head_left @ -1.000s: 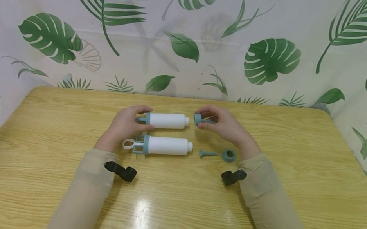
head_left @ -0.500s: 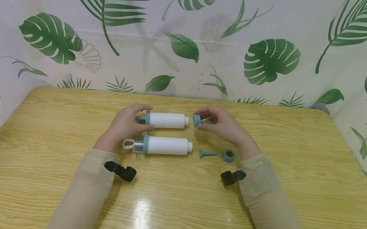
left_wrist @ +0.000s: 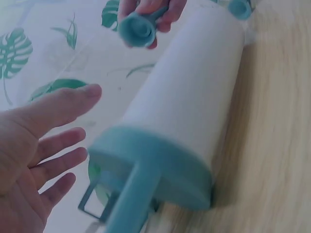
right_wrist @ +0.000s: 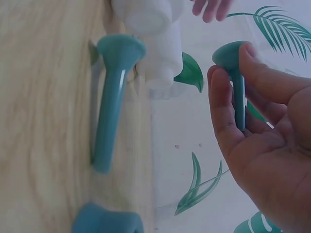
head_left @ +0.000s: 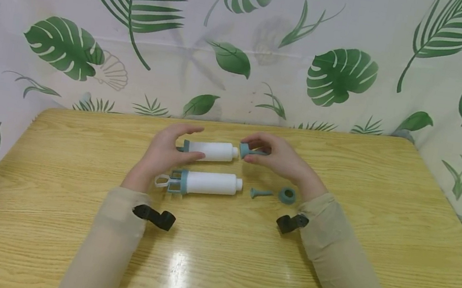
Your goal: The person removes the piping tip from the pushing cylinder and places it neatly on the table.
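Observation:
My left hand (head_left: 169,147) is spread round the far white tube (head_left: 216,152), thumb on the near side and fingers on the far side. In the left wrist view its fingers (left_wrist: 60,167) are apart and relaxed. The tube has a teal collar (head_left: 186,146) and a narrow neck. Close to that neck, my right hand (head_left: 280,156) pinches a teal funnel-shaped nozzle (right_wrist: 239,87), wide end facing the tube. Nearer to me lies a second white tube (head_left: 211,184) with a teal collar and a white loop handle (head_left: 161,181).
A second teal nozzle (head_left: 260,193) lies to the right of the near tube. Beside it is a teal ring (head_left: 287,196). Everything stands on a wooden table (head_left: 213,261), with a leaf-patterned cloth (head_left: 163,29) behind its back edge.
My left hand has loosened from the far tube's collar, its fingers spreading and sliding right along the tube. The right hand has brought the nozzle slightly left, closer to the neck.

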`<action>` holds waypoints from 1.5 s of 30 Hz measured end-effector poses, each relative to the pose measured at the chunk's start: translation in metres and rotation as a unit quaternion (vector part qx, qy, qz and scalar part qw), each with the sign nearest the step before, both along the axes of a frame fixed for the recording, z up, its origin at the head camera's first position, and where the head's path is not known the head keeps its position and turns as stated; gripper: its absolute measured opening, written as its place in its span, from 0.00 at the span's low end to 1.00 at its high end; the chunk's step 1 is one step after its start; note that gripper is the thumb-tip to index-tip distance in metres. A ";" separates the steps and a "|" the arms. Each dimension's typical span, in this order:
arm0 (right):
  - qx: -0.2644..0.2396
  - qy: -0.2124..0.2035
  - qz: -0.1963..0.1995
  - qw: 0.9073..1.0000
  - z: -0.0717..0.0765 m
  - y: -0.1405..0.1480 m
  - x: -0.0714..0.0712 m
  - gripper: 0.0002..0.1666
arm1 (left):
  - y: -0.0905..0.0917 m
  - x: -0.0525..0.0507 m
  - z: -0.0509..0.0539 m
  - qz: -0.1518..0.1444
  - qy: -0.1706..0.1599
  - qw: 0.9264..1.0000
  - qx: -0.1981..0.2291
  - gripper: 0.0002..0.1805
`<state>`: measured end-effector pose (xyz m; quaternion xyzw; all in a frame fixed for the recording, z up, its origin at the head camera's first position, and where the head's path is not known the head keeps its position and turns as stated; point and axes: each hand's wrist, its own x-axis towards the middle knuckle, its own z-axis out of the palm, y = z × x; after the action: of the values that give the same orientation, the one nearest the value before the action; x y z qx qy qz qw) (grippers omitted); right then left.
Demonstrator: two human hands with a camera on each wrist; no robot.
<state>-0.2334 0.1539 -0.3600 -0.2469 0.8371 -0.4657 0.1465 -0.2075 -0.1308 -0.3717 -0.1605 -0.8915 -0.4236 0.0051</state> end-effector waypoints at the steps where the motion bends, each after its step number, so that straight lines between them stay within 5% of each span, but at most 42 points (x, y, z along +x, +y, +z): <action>1: -0.003 0.000 0.000 1.000 0.001 -0.001 0.000 0.28 | 0.004 0.001 0.002 -0.007 0.006 1.000 0.010 0.33; 12: -0.032 0.004 0.017 0.999 0.009 -0.013 0.010 0.23 | 0.044 0.014 0.006 -0.081 0.082 0.991 0.061 0.26; 30: -0.045 0.006 0.041 0.998 0.011 -0.018 0.013 0.22 | 0.050 0.016 0.003 -0.074 0.106 0.988 0.086 0.19; 45: -0.018 0.016 -0.010 1.000 0.012 -0.010 0.010 0.09 | 0.040 0.012 0.004 -0.053 0.108 0.989 0.088 0.20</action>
<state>-0.2238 0.1442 -0.3477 -0.2483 0.8333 -0.4781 0.1241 -0.1954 -0.0911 -0.3679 -0.2509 -0.8351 -0.4805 0.0934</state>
